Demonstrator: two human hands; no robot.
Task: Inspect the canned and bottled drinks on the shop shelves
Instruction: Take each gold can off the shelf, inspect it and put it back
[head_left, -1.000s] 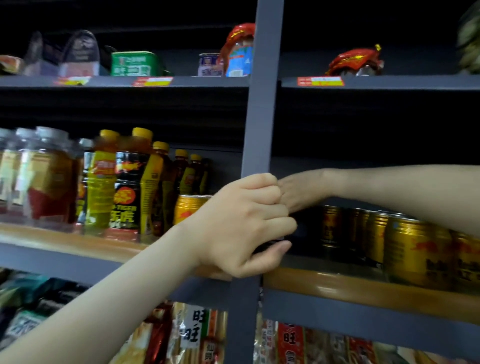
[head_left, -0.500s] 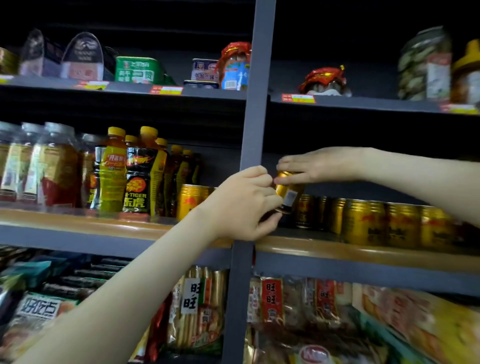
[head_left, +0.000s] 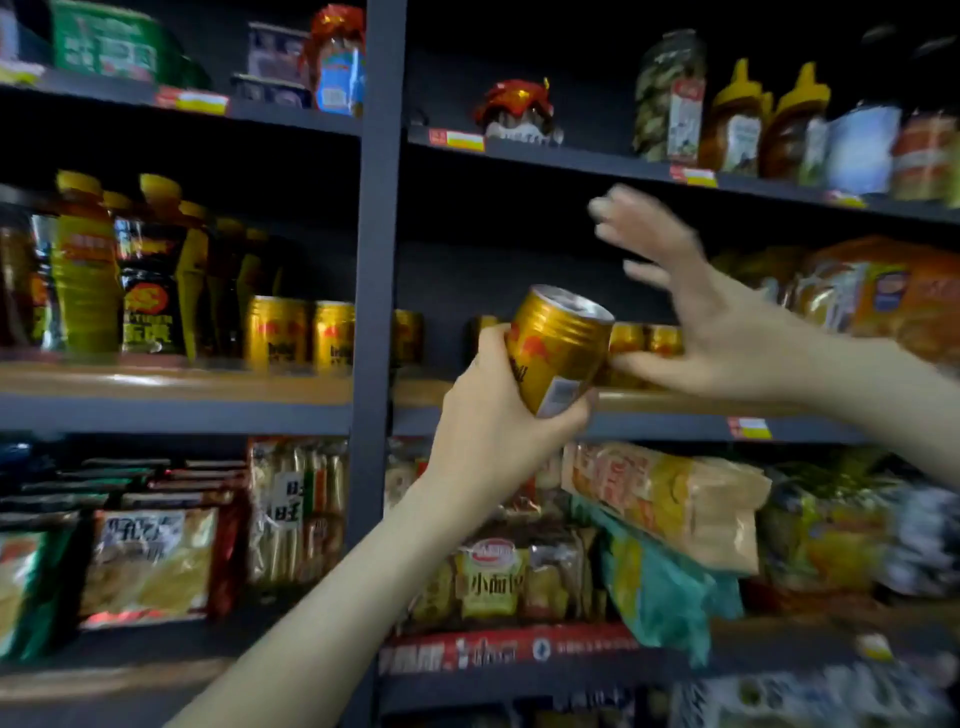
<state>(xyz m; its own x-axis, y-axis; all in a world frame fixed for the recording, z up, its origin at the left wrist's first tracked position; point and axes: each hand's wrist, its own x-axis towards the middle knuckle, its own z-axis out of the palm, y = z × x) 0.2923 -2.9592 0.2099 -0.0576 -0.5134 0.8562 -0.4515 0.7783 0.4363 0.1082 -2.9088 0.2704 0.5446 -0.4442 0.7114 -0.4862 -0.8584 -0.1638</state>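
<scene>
Left hand (head_left: 488, 436): fingers and thumb wrapped round the lower half of a gold metal drink can (head_left: 558, 348), silver top tilted up and to the right. Can held off the shelf.

Right hand (head_left: 717, 332): just right of the can, fingers spread and straight, holding nothing. Thumb tip near the can wall; contact unclear because of blur.

Matching gold cans (head_left: 298, 332) stand on the wooden-edged shelf (head_left: 171, 379) behind the grip.

A gold can (head_left: 558, 348) with a silver top and red markings is being shown. Yellow caps and yellow, black and red labels are being displayed on the bottles (head_left: 130, 270). The shelf frame (head_left: 382, 208) is being seen in dark grey, and its price tags (head_left: 457, 139) in red and yellow.
</scene>
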